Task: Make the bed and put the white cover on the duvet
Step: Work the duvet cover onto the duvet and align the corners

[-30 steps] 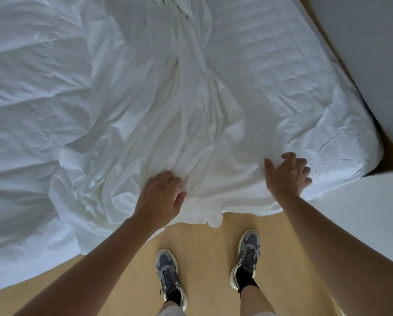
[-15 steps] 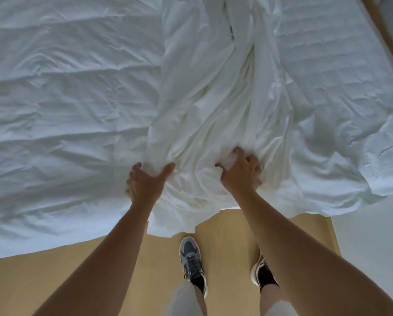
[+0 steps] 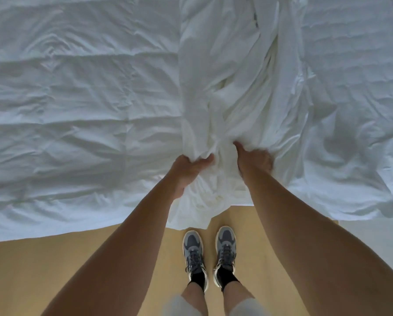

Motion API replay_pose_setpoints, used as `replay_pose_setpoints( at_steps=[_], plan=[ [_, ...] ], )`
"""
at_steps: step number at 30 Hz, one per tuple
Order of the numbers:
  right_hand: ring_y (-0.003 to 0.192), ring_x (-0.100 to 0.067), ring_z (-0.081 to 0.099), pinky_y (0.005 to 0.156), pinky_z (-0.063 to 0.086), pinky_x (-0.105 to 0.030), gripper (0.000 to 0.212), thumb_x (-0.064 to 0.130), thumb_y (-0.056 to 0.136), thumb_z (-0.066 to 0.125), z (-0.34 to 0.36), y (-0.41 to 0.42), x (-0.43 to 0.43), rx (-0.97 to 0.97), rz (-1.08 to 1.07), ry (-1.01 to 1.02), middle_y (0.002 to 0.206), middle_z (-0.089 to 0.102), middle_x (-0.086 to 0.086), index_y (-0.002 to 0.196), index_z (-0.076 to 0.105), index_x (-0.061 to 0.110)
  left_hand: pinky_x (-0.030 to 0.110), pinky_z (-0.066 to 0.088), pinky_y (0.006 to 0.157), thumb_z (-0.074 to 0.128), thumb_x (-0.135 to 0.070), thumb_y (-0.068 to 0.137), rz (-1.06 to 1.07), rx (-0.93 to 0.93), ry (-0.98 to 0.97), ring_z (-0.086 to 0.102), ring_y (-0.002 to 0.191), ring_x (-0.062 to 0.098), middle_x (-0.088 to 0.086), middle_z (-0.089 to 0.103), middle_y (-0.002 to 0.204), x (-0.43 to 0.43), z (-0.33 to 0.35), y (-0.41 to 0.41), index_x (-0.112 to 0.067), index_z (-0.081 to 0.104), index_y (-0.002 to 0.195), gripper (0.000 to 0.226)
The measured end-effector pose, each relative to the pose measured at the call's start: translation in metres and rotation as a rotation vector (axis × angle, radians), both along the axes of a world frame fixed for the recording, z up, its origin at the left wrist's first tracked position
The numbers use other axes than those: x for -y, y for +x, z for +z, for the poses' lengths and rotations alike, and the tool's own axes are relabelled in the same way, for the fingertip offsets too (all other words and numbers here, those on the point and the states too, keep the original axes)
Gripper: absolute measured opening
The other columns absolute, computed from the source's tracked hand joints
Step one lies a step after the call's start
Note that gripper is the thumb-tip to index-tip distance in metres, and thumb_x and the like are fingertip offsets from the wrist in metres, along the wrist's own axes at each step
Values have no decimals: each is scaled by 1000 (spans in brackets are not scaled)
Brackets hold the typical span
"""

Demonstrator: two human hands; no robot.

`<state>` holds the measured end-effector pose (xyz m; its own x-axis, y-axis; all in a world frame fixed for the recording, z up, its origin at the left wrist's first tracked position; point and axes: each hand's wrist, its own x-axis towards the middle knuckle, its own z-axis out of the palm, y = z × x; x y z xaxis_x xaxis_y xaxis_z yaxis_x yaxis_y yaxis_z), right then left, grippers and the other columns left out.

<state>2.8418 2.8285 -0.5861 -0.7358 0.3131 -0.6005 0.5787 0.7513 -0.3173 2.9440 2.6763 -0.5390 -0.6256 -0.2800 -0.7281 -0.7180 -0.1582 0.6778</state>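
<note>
The hands are closer together than a moment ago — the left hand (image 3: 186, 171), which was spread wide, now squeezes a bunch of the white cover (image 3: 227, 92), and the right hand (image 3: 254, 160) grabs a bunch just beside it. The cover lies in a long, wrinkly heap between the puffy duvet (image 3: 76, 99) on the left and the quilted mattress (image 3: 355, 53) on the right — its near end hangs over the edge.

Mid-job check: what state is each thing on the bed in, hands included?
white cover, bunched in a long ridge, near end hanging over the bed edge.
duvet, spread flat, wrinkled, uncovered.
left hand, gripping the white cover.
right hand, gripping the white cover.
mattress pad, exposed at right.
</note>
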Motion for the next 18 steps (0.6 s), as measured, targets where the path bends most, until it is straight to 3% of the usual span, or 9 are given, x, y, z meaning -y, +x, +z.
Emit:
replay_pose_setpoints(
  at_steps=[3, 5, 9, 14, 18],
  plan=[
    [129, -37, 53, 104, 43, -42, 61, 46, 106, 40, -1, -9, -7, -21, 79, -43, 140, 54, -23, 138, 49, -6, 26, 52, 58, 78, -43, 87, 113, 48, -147, 68, 62, 14, -2, 72, 72, 11, -2, 6, -6, 75, 97, 38],
    [125, -38, 55, 101, 46, -42, 53, 38, 107, 39, 1, -11, -11, -24, 112, -42, 137, 55, -23, 138, 48, -3, 27, 47, 56, 76, -42, 89, 258, 39, -207, 63, 62, 18, -3, 66, 66, 29, -3, 11, -7, 73, 91, 36],
    [117, -39, 61, 99, 49, -49, 65, 57, 98, 43, 9, -14, -11, -78, 28, -7, 127, 63, -18, 132, 55, 3, 22, 47, 57, 74, -40, 91, 374, -25, -231, 64, 70, 13, -4, 68, 77, 56, -6, 21, -18, 69, 94, 23],
    [114, -38, 63, 94, 49, -44, 54, 52, 96, 52, 27, -29, -5, -172, 82, 122, 122, 65, -17, 123, 61, 6, 27, 49, 65, 75, -39, 89, 396, -56, -311, 62, 73, 13, -7, 66, 77, 100, -6, 40, -31, 60, 76, 22],
    [98, -39, 68, 90, 55, -47, 54, 54, 88, 53, 30, -34, 9, -217, 87, 136, 107, 70, -19, 110, 65, 7, 37, 56, 77, 79, -41, 86, 482, -23, -357, 69, 84, 24, 0, 70, 81, 167, -9, 63, -25, 62, 77, 24]
  ],
)
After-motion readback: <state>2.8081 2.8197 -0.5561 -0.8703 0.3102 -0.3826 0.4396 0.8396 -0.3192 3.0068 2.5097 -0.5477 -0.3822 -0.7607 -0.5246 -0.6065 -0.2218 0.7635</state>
